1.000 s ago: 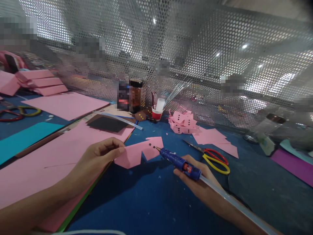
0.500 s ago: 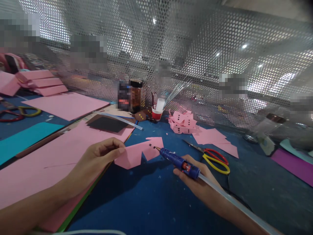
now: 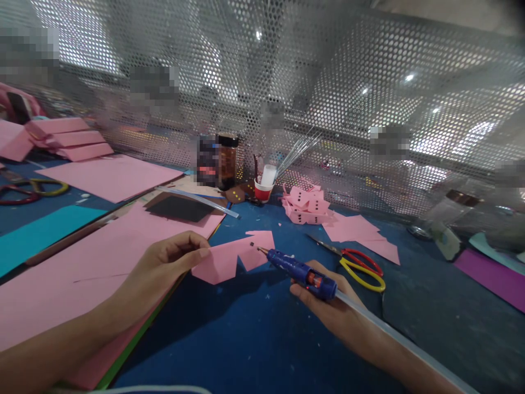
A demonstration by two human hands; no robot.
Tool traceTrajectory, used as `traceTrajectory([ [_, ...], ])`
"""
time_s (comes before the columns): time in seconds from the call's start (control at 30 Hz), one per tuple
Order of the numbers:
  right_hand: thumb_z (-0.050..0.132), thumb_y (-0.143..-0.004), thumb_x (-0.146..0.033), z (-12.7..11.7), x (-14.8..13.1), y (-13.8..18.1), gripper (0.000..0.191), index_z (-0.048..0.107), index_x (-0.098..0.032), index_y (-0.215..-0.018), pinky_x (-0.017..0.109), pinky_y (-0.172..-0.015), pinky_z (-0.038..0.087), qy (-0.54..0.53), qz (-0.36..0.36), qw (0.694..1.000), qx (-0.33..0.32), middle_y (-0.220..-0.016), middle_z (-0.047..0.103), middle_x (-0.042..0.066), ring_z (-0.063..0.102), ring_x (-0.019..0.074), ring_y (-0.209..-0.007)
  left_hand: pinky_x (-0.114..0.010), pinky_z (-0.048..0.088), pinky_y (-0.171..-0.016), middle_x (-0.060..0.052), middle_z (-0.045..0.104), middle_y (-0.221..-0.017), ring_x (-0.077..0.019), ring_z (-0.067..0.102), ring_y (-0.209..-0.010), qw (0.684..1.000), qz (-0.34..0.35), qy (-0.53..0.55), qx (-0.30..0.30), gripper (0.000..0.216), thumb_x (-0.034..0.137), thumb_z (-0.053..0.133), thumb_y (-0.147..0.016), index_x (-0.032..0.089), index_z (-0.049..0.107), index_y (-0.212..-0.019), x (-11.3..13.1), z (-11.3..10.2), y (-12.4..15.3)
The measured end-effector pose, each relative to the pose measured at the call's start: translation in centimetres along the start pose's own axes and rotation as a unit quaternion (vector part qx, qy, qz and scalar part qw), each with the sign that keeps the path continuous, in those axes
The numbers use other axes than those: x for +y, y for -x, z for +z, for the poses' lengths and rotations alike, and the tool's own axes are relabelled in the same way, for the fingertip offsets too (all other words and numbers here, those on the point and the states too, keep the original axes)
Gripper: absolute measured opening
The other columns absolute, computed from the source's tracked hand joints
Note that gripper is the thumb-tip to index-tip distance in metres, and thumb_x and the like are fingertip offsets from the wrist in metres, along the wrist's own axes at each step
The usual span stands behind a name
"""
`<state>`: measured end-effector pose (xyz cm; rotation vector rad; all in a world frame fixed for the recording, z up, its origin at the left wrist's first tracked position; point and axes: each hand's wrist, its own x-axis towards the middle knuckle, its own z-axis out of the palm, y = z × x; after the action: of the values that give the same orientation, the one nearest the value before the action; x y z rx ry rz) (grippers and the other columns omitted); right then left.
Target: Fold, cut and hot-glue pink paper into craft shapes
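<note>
Between thumb and fingers, my left hand (image 3: pixel 176 262) pinches the left end of a cut pink paper piece (image 3: pixel 221 261), holding it above the blue table. The piece has a notch in its lower edge and small black squares near its upper right part. My right hand (image 3: pixel 332 301) is wrapped round a blue hot glue gun (image 3: pixel 293 268) with a long clear glue stick (image 3: pixel 402 342) running out of its back. The gun's tip is at the small black marks on the paper; whether it touches them I cannot tell.
Red-and-yellow-handled scissors (image 3: pixel 363 268) lie right of the gun. Behind are folded pink pieces with black dots (image 3: pixel 305 205), a red-and-white cup (image 3: pixel 263 191) and a dark-lidded jar (image 3: pixel 227 158). Large pink sheets (image 3: pixel 102 268) cover the left side. A perforated metal panel (image 3: pixel 328 71) stands behind.
The glue gun's tip has shifted very slightly left over the black marks. My left hand and the paper are almost still.
</note>
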<state>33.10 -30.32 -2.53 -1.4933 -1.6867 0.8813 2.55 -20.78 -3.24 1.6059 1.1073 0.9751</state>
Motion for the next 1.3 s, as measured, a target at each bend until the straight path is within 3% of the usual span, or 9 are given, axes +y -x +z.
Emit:
traceTrajectory([
  [0.23, 0.066, -0.087, -0.055, 0.2, 0.5, -1.0, 0.036, 0.068, -0.022, -0.102, 0.026, -0.05, 0.044, -0.039, 0.068, 0.99, 0.118, -0.074, 0.062, 0.0, 0.052, 0.0135, -0.055, -0.026, 0.038, -0.068, 0.003, 0.058, -0.079, -0.0161, 0.05, -0.076, 0.999, -0.014, 0.011, -0.031, 0.024, 0.046, 0.064, -0.089, 0.022, 0.063, -0.084, -0.1, 0.4, 0.5],
  [0.6, 0.069, -0.086, -0.039, 0.0, -0.8, -1.5, 0.019, 0.064, -0.021, -0.09, 0.022, -0.046, 0.041, -0.143, 0.032, 0.981, 0.128, -0.063, 0.055, -0.006, 0.046, 0.0082, -0.047, -0.026, 0.044, -0.066, 0.0, 0.062, -0.079, -0.0178, 0.056, -0.074, 0.996, 0.008, -0.037, -0.082, 0.025, 0.047, 0.062, -0.089, 0.023, 0.068, -0.09, 1.7, 3.4, -0.1],
  [0.7, 0.068, -0.086, -0.037, -0.1, -0.6, -1.5, 0.018, 0.065, -0.021, -0.091, 0.022, -0.046, 0.041, -0.148, 0.028, 0.978, 0.146, -0.062, 0.055, -0.006, 0.046, 0.0079, -0.046, -0.036, 0.049, -0.087, -0.006, 0.072, -0.107, -0.0258, 0.063, -0.101, 0.991, 0.013, -0.081, -0.102, 0.028, 0.047, 0.062, -0.089, 0.026, 0.072, -0.104, 2.5, 4.1, -0.8],
  [0.83, 0.068, -0.085, -0.036, -0.2, -0.5, -1.7, 0.017, 0.064, -0.02, -0.091, 0.022, -0.045, 0.04, -0.15, 0.027, 0.976, 0.159, -0.06, 0.055, -0.007, 0.046, 0.008, -0.045, -0.045, 0.039, -0.109, -0.006, 0.066, -0.133, -0.0316, 0.044, -0.137, 0.983, 0.082, -0.14, -0.09, 0.025, 0.046, 0.066, -0.084, 0.029, 0.076, -0.099, 3.3, 5.5, -1.9],
  [0.9, 0.068, -0.085, -0.036, -0.1, -0.4, -1.8, 0.017, 0.064, -0.02, -0.09, 0.022, -0.044, 0.039, -0.146, 0.03, 0.975, 0.162, -0.06, 0.055, -0.007, 0.045, 0.0082, -0.045, -0.043, 0.043, -0.105, -0.007, 0.07, -0.125, -0.0312, 0.051, -0.131, 0.981, 0.093, -0.15, -0.086, 0.025, 0.046, 0.067, -0.082, 0.028, 0.076, -0.095, 3.3, 6.4, -2.2],
  [0.97, 0.068, -0.085, -0.037, -0.1, -0.3, -1.8, 0.018, 0.064, -0.021, -0.089, 0.022, -0.044, 0.039, -0.135, 0.037, 0.977, 0.16, -0.061, 0.055, -0.006, 0.046, 0.0088, -0.046, -0.038, 0.051, -0.089, -0.007, 0.074, -0.105, -0.0283, 0.065, -0.106, 0.982, 0.067, -0.15, -0.091, 0.027, 0.049, 0.066, -0.082, 0.025, 0.075, -0.09, 3.3, 7.1, -2.5],
  [1.07, 0.067, -0.087, -0.043, -0.2, 0.0, -1.7, 0.023, 0.066, -0.021, -0.095, 0.025, -0.046, 0.042, -0.089, 0.046, 0.98, 0.17, -0.063, 0.056, -0.004, 0.048, 0.0107, -0.047, -0.028, 0.047, -0.063, -0.004, 0.07, -0.079, -0.0205, 0.063, -0.072, 0.987, 0.016, -0.119, -0.111, 0.034, 0.054, 0.063, -0.084, 0.021, 0.073, -0.084, 3.1, 7.4, -2.8],
  [1.2, 0.064, -0.09, -0.044, -0.3, -0.1, -1.0, 0.024, 0.065, -0.022, -0.098, 0.028, -0.062, 0.051, -0.036, -0.013, 0.976, 0.216, -0.079, 0.064, 0.002, 0.06, 0.0164, -0.067, -0.023, 0.038, -0.053, 0.0, 0.064, -0.066, -0.0151, 0.054, -0.06, 0.992, -0.017, -0.08, -0.091, 0.039, 0.057, 0.064, -0.083, 0.019, 0.071, -0.08, 2.7, 6.6, -3.2],
  [1.3, 0.066, -0.09, -0.04, 0.0, 0.1, -0.5, 0.018, 0.062, -0.023, -0.086, 0.027, -0.068, 0.051, -0.035, -0.051, 0.983, 0.175, -0.083, 0.064, 0.001, 0.061, 0.0159, -0.074, -0.022, 0.037, -0.053, 0.001, 0.063, -0.065, -0.0139, 0.052, -0.059, 0.995, -0.032, -0.059, -0.076, 0.038, 0.057, 0.065, -0.083, 0.019, 0.071, -0.081, 2.2, 6.0, -3.6],
])
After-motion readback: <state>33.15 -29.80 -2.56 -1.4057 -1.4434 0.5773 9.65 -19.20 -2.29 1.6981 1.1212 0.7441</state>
